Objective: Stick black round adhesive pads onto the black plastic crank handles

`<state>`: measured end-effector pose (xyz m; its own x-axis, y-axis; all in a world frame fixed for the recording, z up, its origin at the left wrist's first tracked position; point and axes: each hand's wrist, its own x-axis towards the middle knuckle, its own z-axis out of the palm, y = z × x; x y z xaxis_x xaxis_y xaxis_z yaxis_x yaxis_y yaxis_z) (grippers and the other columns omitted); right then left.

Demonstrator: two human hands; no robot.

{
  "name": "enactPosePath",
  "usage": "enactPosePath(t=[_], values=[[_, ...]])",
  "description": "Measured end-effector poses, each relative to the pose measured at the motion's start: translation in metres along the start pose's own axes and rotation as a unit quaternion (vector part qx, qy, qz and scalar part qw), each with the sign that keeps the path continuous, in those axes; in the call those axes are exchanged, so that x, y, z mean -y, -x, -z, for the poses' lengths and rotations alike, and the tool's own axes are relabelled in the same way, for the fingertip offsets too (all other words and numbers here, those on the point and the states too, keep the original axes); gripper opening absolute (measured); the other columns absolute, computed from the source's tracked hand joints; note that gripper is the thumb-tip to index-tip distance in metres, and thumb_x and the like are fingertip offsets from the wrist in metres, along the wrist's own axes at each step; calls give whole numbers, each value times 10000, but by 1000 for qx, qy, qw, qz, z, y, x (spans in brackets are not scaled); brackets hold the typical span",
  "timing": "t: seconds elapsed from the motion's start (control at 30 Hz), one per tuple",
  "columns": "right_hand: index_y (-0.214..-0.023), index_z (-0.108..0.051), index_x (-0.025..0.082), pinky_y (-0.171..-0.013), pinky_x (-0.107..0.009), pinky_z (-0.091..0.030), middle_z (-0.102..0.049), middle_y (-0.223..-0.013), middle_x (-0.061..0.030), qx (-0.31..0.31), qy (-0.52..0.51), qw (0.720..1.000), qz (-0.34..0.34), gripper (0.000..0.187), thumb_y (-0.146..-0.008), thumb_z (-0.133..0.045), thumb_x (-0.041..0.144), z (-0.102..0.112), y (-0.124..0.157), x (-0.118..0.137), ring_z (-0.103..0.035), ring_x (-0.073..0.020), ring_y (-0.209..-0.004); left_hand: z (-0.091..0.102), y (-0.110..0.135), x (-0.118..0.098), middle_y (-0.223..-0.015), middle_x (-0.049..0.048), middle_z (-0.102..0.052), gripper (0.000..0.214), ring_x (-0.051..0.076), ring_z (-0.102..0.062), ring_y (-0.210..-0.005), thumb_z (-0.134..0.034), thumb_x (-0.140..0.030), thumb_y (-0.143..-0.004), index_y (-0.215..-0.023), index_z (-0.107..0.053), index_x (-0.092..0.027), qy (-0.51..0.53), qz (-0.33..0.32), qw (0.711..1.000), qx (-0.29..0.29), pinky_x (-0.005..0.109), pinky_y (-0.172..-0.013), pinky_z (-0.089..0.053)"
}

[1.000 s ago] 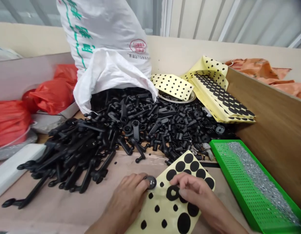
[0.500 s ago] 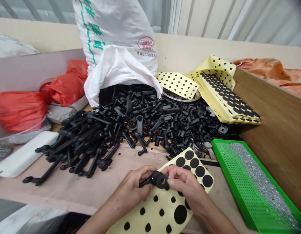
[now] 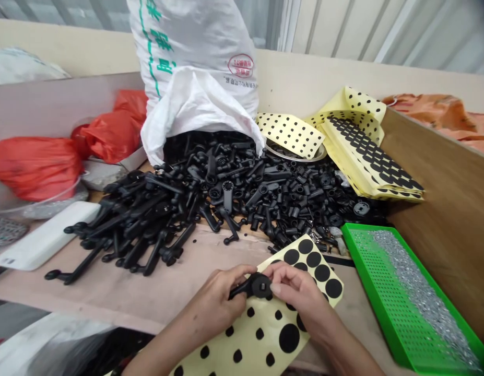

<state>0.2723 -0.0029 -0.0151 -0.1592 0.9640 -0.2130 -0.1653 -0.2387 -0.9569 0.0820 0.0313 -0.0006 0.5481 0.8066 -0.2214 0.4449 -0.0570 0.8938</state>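
Note:
My left hand (image 3: pixel 226 295) is closed around the arm of a black plastic crank handle (image 3: pixel 242 286). The handle's round end faces up and shows a small squarish hole at its middle. At the right rim of that round end, my right hand (image 3: pixel 291 287) has thumb and fingers pinched together, touching it; whether a thin black sticker lies under the fingertips is too small to tell. Beneath both hands is a pale yellow sheet of round black stickers (image 3: pixel 261 334), with large dots along its far right side and small ones nearer me.
Many crank handles (image 3: pixel 140 224) lie heaped at left, before a white woven sack (image 3: pixel 202 104) spilling black parts. A green tray (image 3: pixel 382 292) of small metal pieces stands at right. More sticker sheets (image 3: pixel 367 156), red bags (image 3: pixel 38 167) and a white box-like object (image 3: pixel 46 237) lie around.
The round end of the crank handle has turned to face up more, and its middle hole now shows squarish. Both hands stay close together over the sheet. The view has shifted slightly.

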Motion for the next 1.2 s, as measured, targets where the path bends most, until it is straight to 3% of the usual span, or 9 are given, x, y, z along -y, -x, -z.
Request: enactPosePath(t=[0.2, 0.37, 0.47, 0.67, 0.77, 1.1, 1.2], values=[[-632, -558, 181, -724, -275, -414, -591, -911, -51, -3, 23, 1000, 2, 169, -695, -670, 290, -2, -1, -1, -542, -180, -827, 1, 2, -3, -785, -13, -693, 595, 146, -580, -649, -397, -69, -612, -1162, -590, -194, -14, -4, 1000, 9, 199, -562, -423], [-621, -556, 184, -722, -290, -422, -591, -883, -49, -4, 37, 999, 3, 191, -671, -688, 313, -4, -1, 0, -544, -187, -813, 1, 5, -3, -866, -5, -699, 577, 162, -596, -739, -393, -79, -630, -1157, -593, -205, -14, -12, 1000, 7, 204, -614, -445], [-620, -559, 182, -724, -294, -424, -591, -885, -50, -3, 46, 999, 6, 197, -676, -685, 323, -5, -2, 1, -544, -190, -817, 2, 7, -5, -785, -11, -672, 542, 153, -572, -689, -401, -92, -643, -1131, -607, -205, -23, -9, 1000, 2, 190, -559, -426], [-631, -567, 178, -721, -289, -426, -590, -897, -58, 0, 54, 999, 10, 200, -692, -682, 330, -5, -3, -1, -545, -187, -826, 0, 7, -7, -678, -20, -612, 347, 129, -525, -545, -460, -282, -804, -1102, -606, -182, -24, 23, 999, -10, 197, -506, -419], [-629, -566, 180, -700, -284, -434, -591, -873, -50, 1, 57, 998, 11, 203, -697, -683, 332, -4, -4, -4, -549, -178, -796, -2, 6, -6, -570, -45, -559, 317, 128, -506, -505, -463, -298, -822, -1072, -621, -183, -30, 24, 999, -24, 198, -486, -395], [-671, -524, 192, -641, -261, -440, -567, -829, -29, -18, 92, 995, 21, 221, -732, -661, 354, -10, -3, -12, -543, -162, -753, -11, 10, 3, -769, -8, -701, 247, 156, -617, -671, -478, -253, -827, -1004, -639, -190, -36, -21, 996, -75, 211, -602, -443], [-727, -498, 197, -665, -267, -450, -557, -820, -15, -4, 44, 999, 1, 262, -752, -655, 406, -12, 0, -14, -551, -152, -751, -12, 13, 6, -787, -3, -711, 239, 153, -628, -665, -483, -271, -836, -991, -644, -187, -35, -37, 994, -98, 207, -597, -455]])
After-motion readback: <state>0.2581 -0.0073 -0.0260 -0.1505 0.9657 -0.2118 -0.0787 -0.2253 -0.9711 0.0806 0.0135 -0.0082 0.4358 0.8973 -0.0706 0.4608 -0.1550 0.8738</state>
